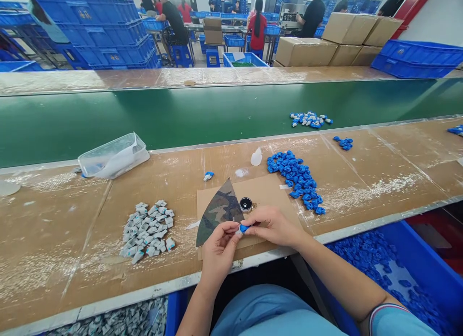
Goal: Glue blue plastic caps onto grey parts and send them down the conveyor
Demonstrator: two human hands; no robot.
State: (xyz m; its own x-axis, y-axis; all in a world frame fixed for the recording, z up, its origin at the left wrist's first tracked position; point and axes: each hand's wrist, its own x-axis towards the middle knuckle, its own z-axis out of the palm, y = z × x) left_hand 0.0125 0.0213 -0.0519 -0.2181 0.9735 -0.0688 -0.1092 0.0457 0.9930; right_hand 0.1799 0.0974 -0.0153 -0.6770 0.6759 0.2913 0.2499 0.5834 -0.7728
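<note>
A small blue piece [243, 228] is pinched between my two hands, just above the front of a cardboard sheet [269, 191]. Fingers of my left hand [221, 245] are closed at its left end, where something whitish shows. My right hand [275, 225] is closed on its right side, thumb and forefinger together. Beneath and behind the hands lie a camouflage cloth triangle [220, 208] and a small round black-and-silver object [246, 204]. Left of them is a pile of grey pieces [150, 230]; to the right, a pile of crumpled blue pieces [296, 179].
A green conveyor belt [188, 114] runs behind the table, carrying a blue-and-white cluster [310, 119]. A clear plastic box [114, 155] sits at the back left. Below the front edge are a bin of blue pieces [369, 251] and a bin of grey ones [119, 321]. People work farther back.
</note>
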